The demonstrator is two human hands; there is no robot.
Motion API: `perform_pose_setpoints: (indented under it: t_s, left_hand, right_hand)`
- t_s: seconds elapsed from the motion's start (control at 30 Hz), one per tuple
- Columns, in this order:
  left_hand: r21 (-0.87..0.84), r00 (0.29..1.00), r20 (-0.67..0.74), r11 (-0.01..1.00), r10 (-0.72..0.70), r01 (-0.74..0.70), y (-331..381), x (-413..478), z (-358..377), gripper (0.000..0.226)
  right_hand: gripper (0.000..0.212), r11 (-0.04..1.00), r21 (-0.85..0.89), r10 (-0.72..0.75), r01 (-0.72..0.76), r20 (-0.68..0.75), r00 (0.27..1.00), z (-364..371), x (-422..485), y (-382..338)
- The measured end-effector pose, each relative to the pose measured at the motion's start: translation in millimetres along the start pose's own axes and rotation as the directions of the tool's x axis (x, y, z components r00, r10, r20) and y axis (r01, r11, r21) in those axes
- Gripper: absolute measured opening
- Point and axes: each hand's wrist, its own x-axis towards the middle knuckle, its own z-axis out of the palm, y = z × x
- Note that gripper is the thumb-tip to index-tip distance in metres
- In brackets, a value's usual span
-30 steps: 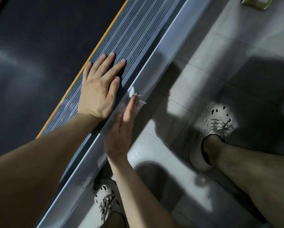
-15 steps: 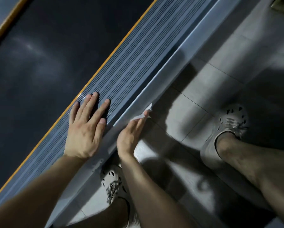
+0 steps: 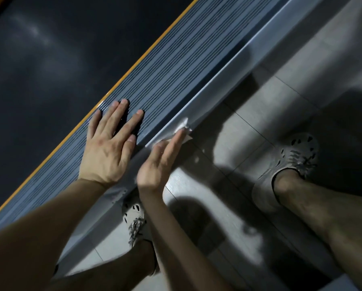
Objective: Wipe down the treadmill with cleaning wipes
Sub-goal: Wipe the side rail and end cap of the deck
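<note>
Down at floor level: white wipe [image 3: 183,125] pinned against the grey side rail [image 3: 234,68] of the treadmill [image 3: 104,59] by the straight fingers [image 3: 173,141] of the right hand [image 3: 158,163], mostly hidden beneath them, only a crumpled edge showing past their tips. Left hand [image 3: 108,148] spread flat, fingers straight, on the ribbed foot strip [image 3: 175,64] beside the dark belt [image 3: 39,70]. Pale clogs [image 3: 295,156] on grey floor tiles [image 3: 266,101]. Treadmill cropped by the frame.

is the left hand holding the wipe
No, the left hand lies flat and bare on the ribbed side rail, while the wipe sits under the straight fingers of the right hand against the frame edge.
</note>
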Motion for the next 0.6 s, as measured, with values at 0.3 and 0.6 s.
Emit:
perform_pose_setpoints:
  t_s: [0.3, 0.6]
  left_hand:
    - [-0.011, 0.999, 0.038, 1.000, 0.004, -0.004, 2, 1, -3, 0.056]
    - [-0.214, 0.991, 0.133, 0.976, -0.017, 0.046, -1, -6, -25, 0.058]
  right_hand:
    - [0.061, 0.910, -0.001, 0.410, -0.415, 0.154, 0.899, -9, 10, 9]
    - [0.060, 0.879, -0.131, 0.476, -0.458, 0.266, 0.838, -3, -54, 21]
